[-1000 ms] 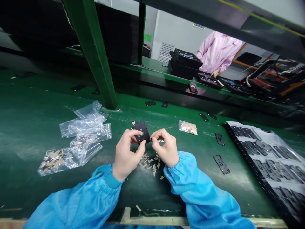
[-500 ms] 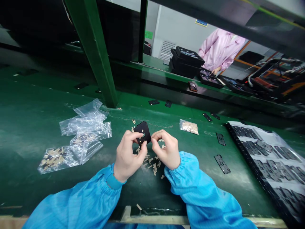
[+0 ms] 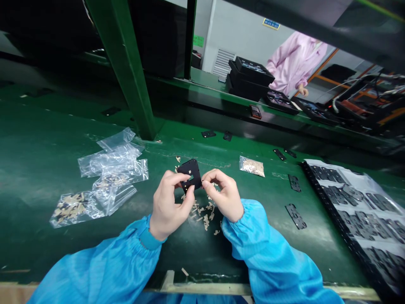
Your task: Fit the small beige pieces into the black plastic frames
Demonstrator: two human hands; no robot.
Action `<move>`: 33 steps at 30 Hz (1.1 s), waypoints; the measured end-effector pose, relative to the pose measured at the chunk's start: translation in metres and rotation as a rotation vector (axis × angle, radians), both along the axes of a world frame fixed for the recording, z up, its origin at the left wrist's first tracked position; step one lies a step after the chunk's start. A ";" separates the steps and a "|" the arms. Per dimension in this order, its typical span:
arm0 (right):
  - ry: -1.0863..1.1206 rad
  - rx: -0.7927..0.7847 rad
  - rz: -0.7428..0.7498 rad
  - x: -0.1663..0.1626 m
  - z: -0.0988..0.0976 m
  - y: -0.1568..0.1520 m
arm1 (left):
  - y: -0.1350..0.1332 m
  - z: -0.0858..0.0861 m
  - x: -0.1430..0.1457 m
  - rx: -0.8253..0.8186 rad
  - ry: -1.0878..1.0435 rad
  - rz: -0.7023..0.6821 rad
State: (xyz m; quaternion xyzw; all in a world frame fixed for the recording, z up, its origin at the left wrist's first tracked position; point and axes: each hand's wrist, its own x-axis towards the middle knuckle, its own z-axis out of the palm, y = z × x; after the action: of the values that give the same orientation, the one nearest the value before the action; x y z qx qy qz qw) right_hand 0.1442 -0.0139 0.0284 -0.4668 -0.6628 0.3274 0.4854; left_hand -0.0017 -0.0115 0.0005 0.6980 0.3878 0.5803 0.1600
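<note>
My left hand [image 3: 167, 202] pinches a thin black plate [image 3: 193, 167] between thumb and fingers and holds it tilted above the bench. The plate has a cut-out and small pale marks. Beside its right edge, my right hand [image 3: 226, 196] is closed in a pinch, fingertips close to the plate. A tiny dark bit shows at those fingertips, too small to name. Below both hands, small beige pieces [image 3: 206, 217] lie scattered on the green bench [image 3: 123, 249].
Clear plastic bags [image 3: 110, 164], some with beige pieces, lie left. A filled bag [image 3: 252, 166] and loose black plates [image 3: 295, 216] are right of my hands. A black tray [image 3: 335, 230] holds rows of black parts. A green post [image 3: 126, 67] rises behind; a person in pink [image 3: 294, 63] stands beyond.
The black plate has turned slightly to face the camera more, and my right hand has shifted a little with it. The view has moved slightly. The person's hand beyond has lifted off the trays.
</note>
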 end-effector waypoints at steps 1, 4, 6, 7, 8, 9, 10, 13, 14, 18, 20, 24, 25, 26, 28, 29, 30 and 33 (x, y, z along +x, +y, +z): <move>0.002 -0.001 0.002 0.000 0.000 0.000 | 0.000 0.000 0.000 -0.005 -0.003 -0.001; -0.003 0.011 0.000 -0.001 0.000 -0.001 | 0.000 0.000 -0.001 -0.017 -0.016 -0.013; -0.015 0.027 -0.006 -0.001 0.000 -0.001 | 0.000 0.000 -0.001 -0.020 -0.028 -0.026; -0.024 0.038 -0.012 -0.001 0.000 -0.001 | 0.000 0.000 -0.001 -0.024 -0.035 -0.032; -0.035 0.050 -0.019 -0.001 0.000 -0.002 | 0.000 0.000 -0.001 -0.029 -0.045 -0.039; -0.047 0.060 -0.026 -0.001 0.000 -0.002 | 0.000 0.000 -0.001 -0.037 -0.057 -0.046; -0.061 0.068 -0.030 -0.001 0.001 -0.002 | 0.000 0.000 -0.001 -0.048 -0.068 -0.054; -0.094 0.072 -0.026 0.001 0.001 -0.002 | 0.001 0.000 -0.001 -0.090 -0.104 -0.071; -0.102 0.068 -0.020 0.001 0.002 -0.002 | 0.001 0.001 -0.001 -0.103 -0.119 -0.077; -0.124 0.070 -0.010 0.004 0.004 -0.001 | 0.002 0.003 -0.001 -0.132 -0.168 -0.100; -0.125 0.074 -0.020 0.003 0.004 -0.001 | 0.001 0.004 0.000 -0.140 -0.176 -0.104; -0.132 0.064 -0.043 0.002 0.004 -0.001 | 0.000 0.005 0.000 -0.165 -0.191 -0.124; -0.135 0.057 -0.047 0.001 0.005 -0.001 | 0.000 0.006 0.000 -0.175 -0.195 -0.131; -0.137 0.048 -0.051 0.001 0.005 -0.001 | 0.000 0.007 0.000 -0.185 -0.200 -0.137; -0.135 0.030 -0.056 0.001 0.005 -0.002 | -0.001 0.008 0.000 -0.205 -0.214 -0.144; -0.132 0.022 -0.057 0.000 0.006 -0.002 | -0.001 0.009 0.000 -0.216 -0.225 -0.146; -0.127 0.013 -0.057 0.000 0.006 -0.002 | -0.001 0.010 0.000 -0.228 -0.238 -0.147; -0.106 -0.005 -0.054 -0.001 0.008 -0.004 | -0.001 0.012 0.000 -0.262 -0.288 -0.153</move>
State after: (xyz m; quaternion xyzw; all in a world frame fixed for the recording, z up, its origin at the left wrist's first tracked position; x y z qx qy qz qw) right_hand 0.1434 -0.0176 0.0363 -0.5023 -0.6740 0.2905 0.4572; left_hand -0.0012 -0.0130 0.0122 0.6084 0.3791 0.6048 0.3468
